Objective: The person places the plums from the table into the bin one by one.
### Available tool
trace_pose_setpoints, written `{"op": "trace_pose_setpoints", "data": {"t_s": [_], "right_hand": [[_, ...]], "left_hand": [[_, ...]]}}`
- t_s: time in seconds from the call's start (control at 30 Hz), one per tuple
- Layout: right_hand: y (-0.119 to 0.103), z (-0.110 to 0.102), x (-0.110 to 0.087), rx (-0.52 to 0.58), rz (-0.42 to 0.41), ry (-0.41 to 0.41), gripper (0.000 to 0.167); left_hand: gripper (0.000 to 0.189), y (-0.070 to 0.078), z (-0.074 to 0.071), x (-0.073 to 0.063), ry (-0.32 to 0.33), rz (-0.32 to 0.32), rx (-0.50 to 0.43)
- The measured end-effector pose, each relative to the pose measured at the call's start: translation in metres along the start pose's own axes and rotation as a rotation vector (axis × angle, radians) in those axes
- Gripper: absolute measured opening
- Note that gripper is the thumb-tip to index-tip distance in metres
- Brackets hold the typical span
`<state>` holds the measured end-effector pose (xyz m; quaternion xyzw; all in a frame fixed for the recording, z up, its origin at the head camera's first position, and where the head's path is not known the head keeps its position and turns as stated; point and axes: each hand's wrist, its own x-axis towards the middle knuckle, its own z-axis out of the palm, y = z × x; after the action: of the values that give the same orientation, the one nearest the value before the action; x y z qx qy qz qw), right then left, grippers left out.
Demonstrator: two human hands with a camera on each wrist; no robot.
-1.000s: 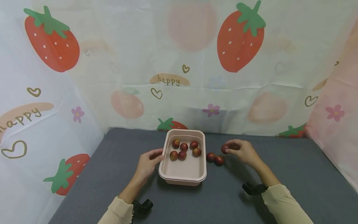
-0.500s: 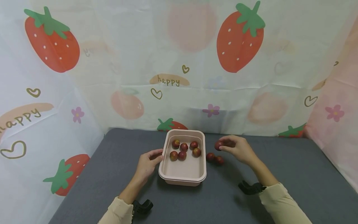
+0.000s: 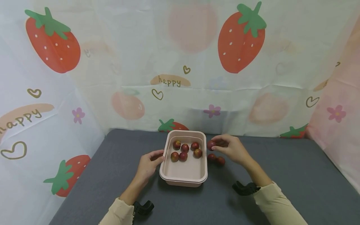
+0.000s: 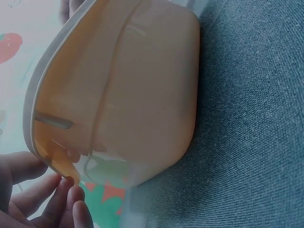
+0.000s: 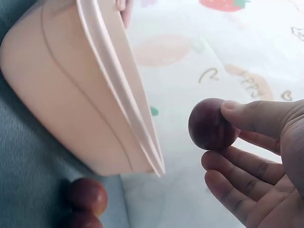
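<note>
A pale pink plastic box (image 3: 184, 172) with several red plums (image 3: 183, 156) inside stands on the table. My left hand (image 3: 147, 165) holds the box by its left side; in the left wrist view the thumb and curled fingertips (image 4: 66, 183) are right at the rim. Between thumb and fingers, my right hand (image 3: 232, 150) pinches a dark red plum (image 5: 211, 124). It is raised just beyond the box's right rim, above the table. Below it, two more plums (image 3: 220, 161) lie side by side on the cloth, close to the box.
A dark grey cloth (image 3: 112, 156) covers the table. Behind it and at both sides hangs a pale curtain (image 3: 135, 62) printed with strawberries, hearts and flowers. Black wrist mounts (image 3: 244, 188) jut from both sleeves over the table.
My right hand has moved left with the pinched plum, from right of the two loose plums to beside the box's rim. My left hand and the box have stayed in place.
</note>
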<state>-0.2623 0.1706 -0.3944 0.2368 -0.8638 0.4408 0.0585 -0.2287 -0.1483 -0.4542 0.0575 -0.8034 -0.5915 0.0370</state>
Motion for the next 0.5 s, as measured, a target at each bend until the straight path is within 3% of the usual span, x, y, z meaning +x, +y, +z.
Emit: {"op": "trace_pose_setpoints", "data": {"t_s": [0.5], "right_hand": [[-0.020, 0.025, 0.010, 0.001, -0.051, -0.044, 0.029]], "left_hand": [[0.031, 0.000, 0.001, 0.000, 0.002, 0.015, -0.010]]}}
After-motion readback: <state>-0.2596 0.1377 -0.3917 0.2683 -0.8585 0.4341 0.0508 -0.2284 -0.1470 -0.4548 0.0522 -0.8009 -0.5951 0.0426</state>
